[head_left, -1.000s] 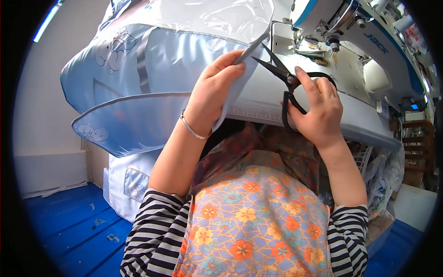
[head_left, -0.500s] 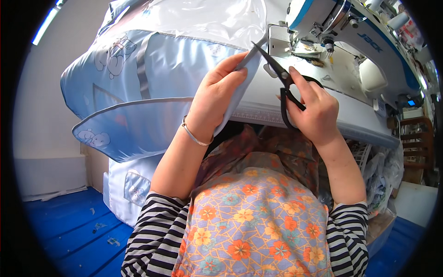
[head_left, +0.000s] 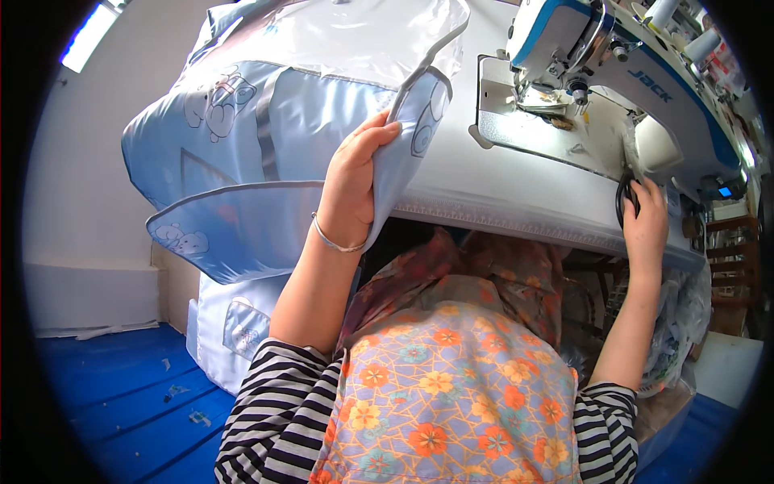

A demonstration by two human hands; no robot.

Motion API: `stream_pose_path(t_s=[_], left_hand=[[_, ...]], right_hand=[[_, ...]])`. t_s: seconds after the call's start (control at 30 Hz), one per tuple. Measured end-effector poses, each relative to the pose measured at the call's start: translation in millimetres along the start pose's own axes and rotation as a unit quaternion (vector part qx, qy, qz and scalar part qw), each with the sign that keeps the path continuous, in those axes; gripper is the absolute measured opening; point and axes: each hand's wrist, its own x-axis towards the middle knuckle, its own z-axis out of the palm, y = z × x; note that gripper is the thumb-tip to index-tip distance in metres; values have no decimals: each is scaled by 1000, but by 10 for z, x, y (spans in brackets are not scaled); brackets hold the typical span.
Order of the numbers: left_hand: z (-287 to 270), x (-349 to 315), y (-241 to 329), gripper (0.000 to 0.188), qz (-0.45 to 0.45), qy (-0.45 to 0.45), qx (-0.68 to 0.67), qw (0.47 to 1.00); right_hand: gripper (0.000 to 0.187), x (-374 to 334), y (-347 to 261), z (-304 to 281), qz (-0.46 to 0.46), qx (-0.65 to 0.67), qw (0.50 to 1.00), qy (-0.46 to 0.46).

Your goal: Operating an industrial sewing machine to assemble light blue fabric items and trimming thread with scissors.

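Left hand gripping one blue fabric cover, right hand on one scissors

You had a white-and-blue sewing machine on the white table, thread cones behind it. A floral apron covered your lap, blue floor lay below, and a window glowed far left.

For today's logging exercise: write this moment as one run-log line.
left hand: grips blue fabric | right hand: holds scissors on table
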Motion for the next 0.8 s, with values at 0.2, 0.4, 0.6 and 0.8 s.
stream_pose_path(t_s=[0.2,0.4,0.6,0.8], left_hand=[[78,-114,-15,34,-2,77,64,995],[-969,127,974,38,358,85,770,521],[-3394,-781,3048,97,186,545,752,322],[-4135,-1184,3381,44,184,409,602,661]], right_hand=[[71,537,-1945,-219,-334,365,869,34],[12,724,-2199,121,-303,376,874,-41],[12,222,-1521,-68,-175,492,835,-173],[9,225,-1438,-193,-128,520,817,-215]])
